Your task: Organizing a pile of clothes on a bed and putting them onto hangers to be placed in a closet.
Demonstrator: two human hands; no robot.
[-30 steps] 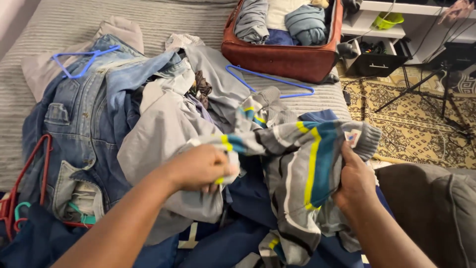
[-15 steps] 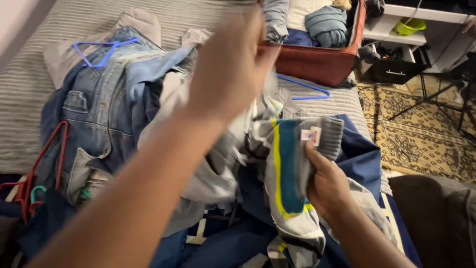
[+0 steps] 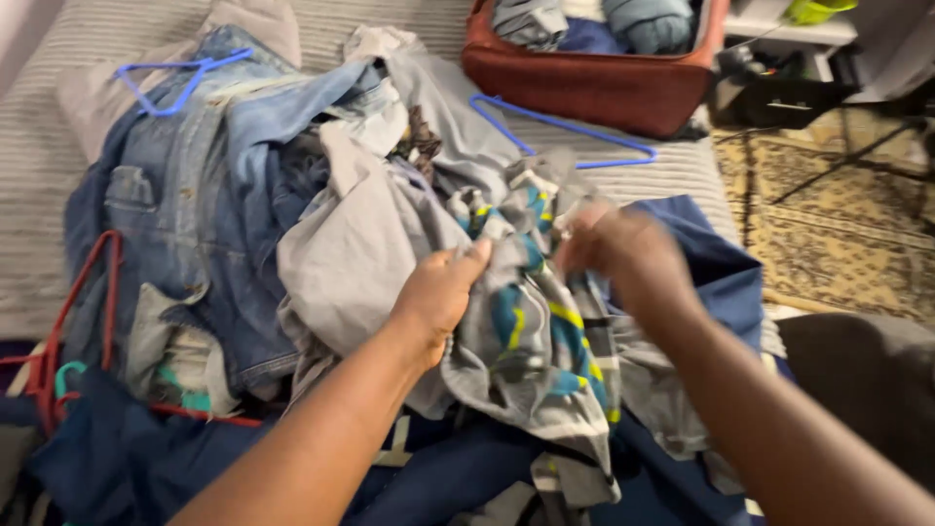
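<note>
Both hands pinched the grey striped sweater (image 3: 531, 321) above the clothes pile (image 3: 292, 214) on the bed (image 3: 39, 185): left hand (image 3: 443, 292) gripping a fold, right hand (image 3: 623, 258) closed on its upper edge. The knit appeared soft, light and limp; holding it at the seams or hem would likely control it best.

Home bedroom. Bed (image 3: 623, 166) with grey striped cover, heaped with denim and grey clothing (image 3: 321, 224); open red suitcase (image 3: 594, 83) at 1 o'clock; blue hanger (image 3: 575, 131); patterned rug (image 3: 838, 224) at 3 o'clock; white shelving (image 3: 789, 34).

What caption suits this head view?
Both hands, left hand and right hand, bunch a grey striped sweater over heaped clothes.
</note>
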